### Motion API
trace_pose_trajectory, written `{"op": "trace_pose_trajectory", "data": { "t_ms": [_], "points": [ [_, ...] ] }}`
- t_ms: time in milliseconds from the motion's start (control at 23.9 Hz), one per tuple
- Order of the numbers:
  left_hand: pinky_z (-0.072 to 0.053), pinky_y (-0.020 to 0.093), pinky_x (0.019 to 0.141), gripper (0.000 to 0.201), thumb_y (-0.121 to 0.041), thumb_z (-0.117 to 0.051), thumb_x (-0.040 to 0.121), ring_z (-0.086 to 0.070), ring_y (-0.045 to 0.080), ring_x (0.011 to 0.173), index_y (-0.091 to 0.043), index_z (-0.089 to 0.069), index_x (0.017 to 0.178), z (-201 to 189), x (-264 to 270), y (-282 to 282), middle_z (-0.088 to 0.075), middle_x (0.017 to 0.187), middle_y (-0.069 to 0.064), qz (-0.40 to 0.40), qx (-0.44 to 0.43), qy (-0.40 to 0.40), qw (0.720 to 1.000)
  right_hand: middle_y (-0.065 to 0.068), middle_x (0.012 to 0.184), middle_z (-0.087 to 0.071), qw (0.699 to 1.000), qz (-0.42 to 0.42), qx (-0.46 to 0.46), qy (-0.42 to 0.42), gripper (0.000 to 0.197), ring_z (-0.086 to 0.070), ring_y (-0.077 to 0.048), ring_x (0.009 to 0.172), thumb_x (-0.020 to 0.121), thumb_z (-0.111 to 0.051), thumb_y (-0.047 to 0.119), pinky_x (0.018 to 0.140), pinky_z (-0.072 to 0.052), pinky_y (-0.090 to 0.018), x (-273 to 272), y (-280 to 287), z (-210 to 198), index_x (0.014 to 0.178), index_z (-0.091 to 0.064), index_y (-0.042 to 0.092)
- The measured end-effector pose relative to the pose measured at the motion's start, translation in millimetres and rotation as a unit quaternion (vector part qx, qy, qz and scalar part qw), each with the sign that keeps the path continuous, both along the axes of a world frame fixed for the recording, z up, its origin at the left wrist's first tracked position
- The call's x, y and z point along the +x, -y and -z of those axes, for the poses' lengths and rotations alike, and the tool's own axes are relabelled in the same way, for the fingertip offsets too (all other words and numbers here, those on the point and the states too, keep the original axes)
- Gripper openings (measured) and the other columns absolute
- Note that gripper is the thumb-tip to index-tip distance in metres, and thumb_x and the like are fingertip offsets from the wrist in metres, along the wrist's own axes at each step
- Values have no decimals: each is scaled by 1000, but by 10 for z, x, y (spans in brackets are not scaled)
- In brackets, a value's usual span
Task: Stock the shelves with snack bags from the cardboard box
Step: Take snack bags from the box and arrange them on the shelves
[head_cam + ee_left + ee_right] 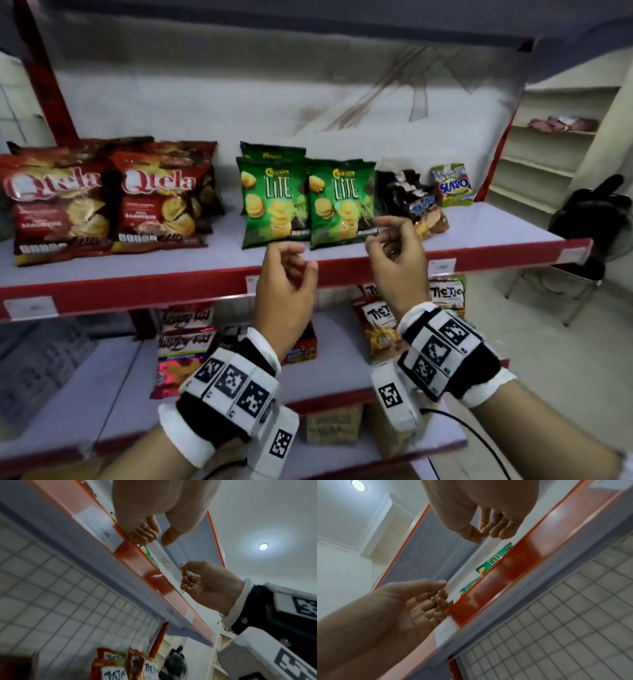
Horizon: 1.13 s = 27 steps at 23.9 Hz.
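Observation:
Two green Lite snack bags (274, 202) (342, 202) stand upright side by side on the upper shelf (137, 291), with a third one behind them. My left hand (298, 260) hovers just in front of the shelf's red edge, below the left green bag, fingers loosely curled and holding nothing. My right hand (383, 240) is raised by the lower right corner of the right green bag, also loosely curled with nothing in it. The wrist views show the left hand (154, 534) and the right hand (488, 532) with nothing in them, and the green bags (494, 559) behind the edge. No cardboard box is in view.
Red Qtela bags (58, 202) fill the shelf's left part. Dark snack bags (414, 202) and a Sukro bag (452, 185) sit to the right. The lower shelf holds Tic Tac bags (380, 325) and Happy Tos bags (185, 346). A black fan (592, 212) stands at the right.

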State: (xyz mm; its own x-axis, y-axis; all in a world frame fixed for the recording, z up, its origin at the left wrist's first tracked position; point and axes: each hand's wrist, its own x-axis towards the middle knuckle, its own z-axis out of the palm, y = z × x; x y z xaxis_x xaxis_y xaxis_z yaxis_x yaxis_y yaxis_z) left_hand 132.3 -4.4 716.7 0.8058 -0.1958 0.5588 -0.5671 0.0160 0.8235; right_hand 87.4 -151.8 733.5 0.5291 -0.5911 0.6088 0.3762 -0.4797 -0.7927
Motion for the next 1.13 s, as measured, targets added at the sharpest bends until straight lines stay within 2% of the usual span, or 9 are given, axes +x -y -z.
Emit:
{"op": "trace_pose_trajectory", "data": {
  "t_ms": [167, 293, 418, 544, 628, 795, 921, 1004, 1130],
  "points": [
    [-44, 10, 64, 13, -8, -61, 89, -48, 1, 65, -13, -51, 96, 558, -202, 84, -53, 80, 0, 19, 36, -52, 998, 6, 75, -52, 999, -26, 13, -33, 24, -51, -4, 68, 88, -58, 1, 66, -44, -15, -271, -22, 516, 99, -56, 21],
    [-43, 7, 62, 15, -4, -60, 89, -51, 3, 69, -13, -51, 97, 904, -252, 216, -54, 83, 0, 7, 70, -92, 993, 2, 77, -54, 996, -43, 20, -72, 23, -52, -5, 69, 88, -58, 1, 64, -44, -13, -398, 88, 854, 99, -55, 22],
    [-44, 6, 63, 19, -1, -58, 89, -53, 11, 75, -12, -49, 101, 1265, -313, 412, -56, 87, 3, 0, 91, -150, 984, -3, 78, -56, 990, -59, 42, -122, 25, -55, -12, 71, 87, -58, 0, 64, -46, -18, -505, 282, 1230, 102, -55, 20],
    [-44, 8, 62, 20, -1, -58, 88, -54, 13, 75, -11, -49, 102, 1609, -348, 603, -57, 85, -1, -19, 113, -196, 974, 1, 76, -57, 981, -71, 53, -172, 28, -52, -2, 66, 86, -59, 0, 63, -45, -14, -564, 511, 1611, 103, -55, 22],
    [-45, 17, 67, 21, -1, -58, 89, -56, 13, 75, -12, -48, 103, 1872, -395, 702, -57, 83, -3, -34, 115, -233, 965, 5, 75, -56, 973, -78, 59, -208, 28, -51, 2, 61, 86, -59, 2, 60, -44, -12, -601, 672, 1904, 104, -55, 23],
    [-46, 28, 76, 23, 4, -57, 88, -55, 18, 80, -13, -48, 101, 2513, -557, 769, -57, 86, 0, -18, 195, -282, 939, 5, 75, -56, 932, -134, 62, -330, 27, -52, -2, 65, 87, -60, 4, 61, -43, -12, -718, 849, 2570, 104, -55, 23],
    [-49, 34, 80, 16, 5, -57, 87, -57, 23, 83, -7, -55, 98, 3025, -640, 756, -58, 89, 6, -15, 222, -327, 919, 4, 78, -58, 895, -159, 51, -413, 20, -51, -3, 65, 88, -60, 7, 59, -40, -9, -803, 883, 3093, 105, -57, 17],
    [-46, 27, 77, 12, 2, -57, 89, -58, 23, 85, -6, -58, 98, 3392, -632, 767, -60, 89, 6, -12, 247, -356, 901, 4, 78, -59, 878, -167, 55, -446, 15, -53, -5, 67, 90, -57, 6, 59, -40, -5, -811, 878, 3497, 102, -61, 14],
    [-43, 19, 76, 12, 4, -55, 89, -56, 21, 87, -6, -57, 95, 4080, -620, 737, -58, 82, 1, 16, 269, -404, 874, 3, 75, -61, 854, -163, 42, -492, 12, -55, -7, 66, 89, -57, 8, 59, -40, -7, -821, 840, 4234, 92, -62, 19]
  ]
}}
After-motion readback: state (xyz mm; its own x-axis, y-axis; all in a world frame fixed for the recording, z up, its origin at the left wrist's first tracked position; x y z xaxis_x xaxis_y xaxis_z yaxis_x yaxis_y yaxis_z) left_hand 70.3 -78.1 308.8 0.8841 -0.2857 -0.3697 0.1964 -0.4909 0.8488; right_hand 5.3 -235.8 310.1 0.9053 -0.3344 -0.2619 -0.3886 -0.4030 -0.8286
